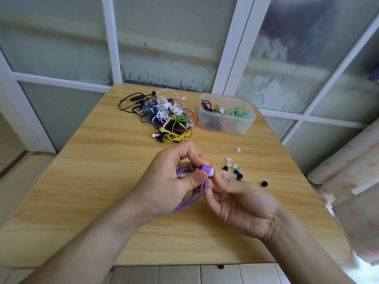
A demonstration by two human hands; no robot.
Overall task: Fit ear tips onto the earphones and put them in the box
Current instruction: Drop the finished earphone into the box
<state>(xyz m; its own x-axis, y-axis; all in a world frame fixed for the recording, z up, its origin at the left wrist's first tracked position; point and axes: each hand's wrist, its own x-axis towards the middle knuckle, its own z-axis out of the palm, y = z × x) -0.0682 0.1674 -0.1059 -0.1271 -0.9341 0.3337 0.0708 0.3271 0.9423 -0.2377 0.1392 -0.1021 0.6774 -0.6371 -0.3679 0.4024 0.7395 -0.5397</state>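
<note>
Your left hand (170, 181) grips the purple earphone (205, 168), hiding most of its cable; your right hand (235, 199) pinches its white ear tip (210, 172). Beyond that tip, your right fingers (223, 178) partly cover the loose ear tips (232, 168).

No text, label, brand, number or sign can be read anywhere, neither on the earphone held at the fingers nor on the things lying beyond them.

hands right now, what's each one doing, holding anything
Left hand: fingers curled round the purple wired earphone and its coiled cable.
Right hand: fingers pinch the white silicone ear tip on that earphone.
</note>
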